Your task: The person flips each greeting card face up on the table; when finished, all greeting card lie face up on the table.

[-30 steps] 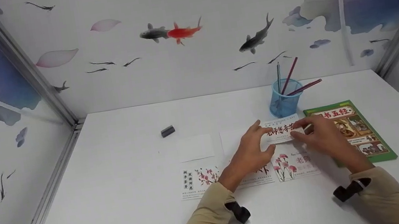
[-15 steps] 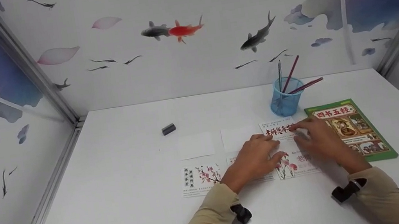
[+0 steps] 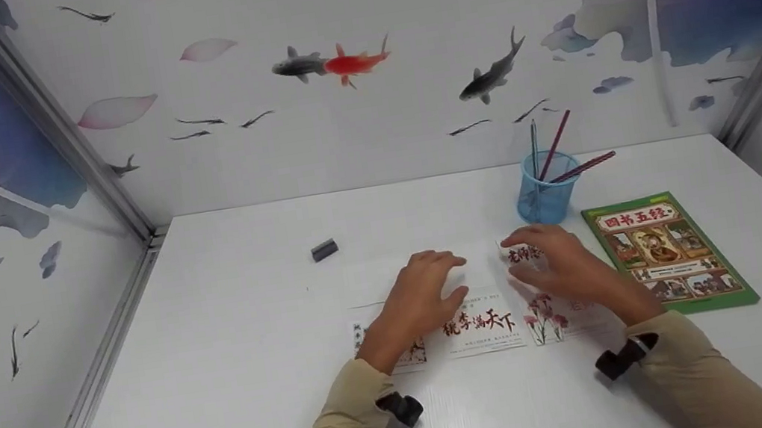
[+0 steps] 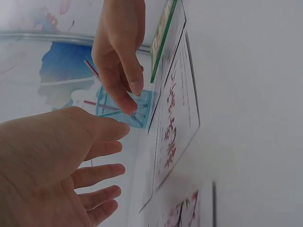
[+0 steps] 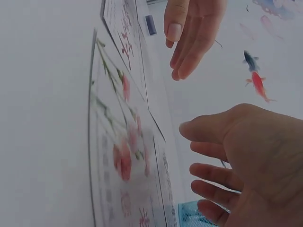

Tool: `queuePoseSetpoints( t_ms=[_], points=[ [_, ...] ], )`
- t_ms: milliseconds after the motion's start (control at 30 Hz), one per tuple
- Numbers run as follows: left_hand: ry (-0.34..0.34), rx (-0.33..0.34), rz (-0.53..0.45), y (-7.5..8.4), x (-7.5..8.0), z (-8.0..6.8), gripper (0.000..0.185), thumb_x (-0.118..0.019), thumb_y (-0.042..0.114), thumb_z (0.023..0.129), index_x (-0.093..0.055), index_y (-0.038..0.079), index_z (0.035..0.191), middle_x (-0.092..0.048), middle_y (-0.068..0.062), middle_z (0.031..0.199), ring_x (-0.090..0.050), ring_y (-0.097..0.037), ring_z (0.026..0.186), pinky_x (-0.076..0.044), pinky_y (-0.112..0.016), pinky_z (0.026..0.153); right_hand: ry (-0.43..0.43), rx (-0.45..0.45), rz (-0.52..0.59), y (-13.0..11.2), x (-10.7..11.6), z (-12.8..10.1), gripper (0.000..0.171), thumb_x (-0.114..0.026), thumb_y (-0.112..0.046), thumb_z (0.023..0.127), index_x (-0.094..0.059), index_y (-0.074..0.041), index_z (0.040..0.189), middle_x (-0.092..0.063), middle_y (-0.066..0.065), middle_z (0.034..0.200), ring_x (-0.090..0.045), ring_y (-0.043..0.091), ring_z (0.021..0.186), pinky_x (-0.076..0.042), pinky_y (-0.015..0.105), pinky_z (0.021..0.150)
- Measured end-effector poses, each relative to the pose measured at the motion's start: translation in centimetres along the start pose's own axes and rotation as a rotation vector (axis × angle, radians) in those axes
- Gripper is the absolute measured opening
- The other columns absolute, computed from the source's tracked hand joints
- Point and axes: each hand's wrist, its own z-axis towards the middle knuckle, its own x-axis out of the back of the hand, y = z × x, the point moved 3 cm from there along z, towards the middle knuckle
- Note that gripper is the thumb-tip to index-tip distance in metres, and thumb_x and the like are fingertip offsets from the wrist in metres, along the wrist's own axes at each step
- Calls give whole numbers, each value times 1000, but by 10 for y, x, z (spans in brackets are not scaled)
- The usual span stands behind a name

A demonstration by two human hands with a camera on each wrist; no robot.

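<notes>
Small cards lie in two rows on the white table [image 3: 240,386]. My left hand [image 3: 429,286] hovers with straight fingers over a blank white card [image 3: 376,281] in the back row and holds nothing. My right hand [image 3: 547,261] is spread above a red-lettered card [image 3: 517,252], covering most of it. In the front row are a black-and-red calligraphy card [image 3: 480,324], a pink carnation card [image 3: 546,318] and a blossom card [image 3: 360,336] partly under my left wrist. In the left wrist view both hands, left [image 4: 80,165] and right [image 4: 120,61], are off the lettered card [image 4: 173,127].
A blue mesh cup [image 3: 543,196] with several pencils stands behind the cards. A green picture book [image 3: 666,251] lies to the right. A small grey eraser [image 3: 324,250] sits at the back left. Painted booth walls close off three sides.
Both hands let go of the red-lettered card, which now lies flat in the back row. Both hands moved left; the left hand uncovered the calligraphy card.
</notes>
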Motion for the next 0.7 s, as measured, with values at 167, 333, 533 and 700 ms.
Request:
queuePoseSetpoints(
  t_ms=[167,333,533,700],
  points=[
    [6,49,2,-19,7,-10,43,-73,28,105,-67,15,145,-65,-5,153,-53,-27,151,-43,-44,126,-116,0,-1,-9,-17,20,57,-80,-24,100,-61,-11,152,-56,17,162,-45,47,154,-30,76,124],
    [-7,93,-41,-32,7,-13,45,-73,27,105,-64,14,148,-63,-7,155,-51,-29,153,-42,-46,127,-239,-92,-12,-8,-26,34,76,-85,-34,95,-51,-18,162,-47,13,170,-36,44,160,-25,73,128],
    [-56,133,-72,-34,3,-11,50,-72,29,106,-61,14,152,-62,-8,156,-49,-31,154,-42,-48,128,-306,-174,-37,-3,-27,42,83,-88,-41,91,-50,-24,163,-42,13,173,-31,44,162,-21,74,129],
    [-79,169,-69,-34,2,-10,53,-72,30,106,-58,15,155,-60,-8,158,-48,-30,155,-42,-46,128,-248,-101,9,-6,-25,46,81,-90,-33,91,-52,-23,162,-47,16,164,-43,44,153,-38,69,123]
  ],
)
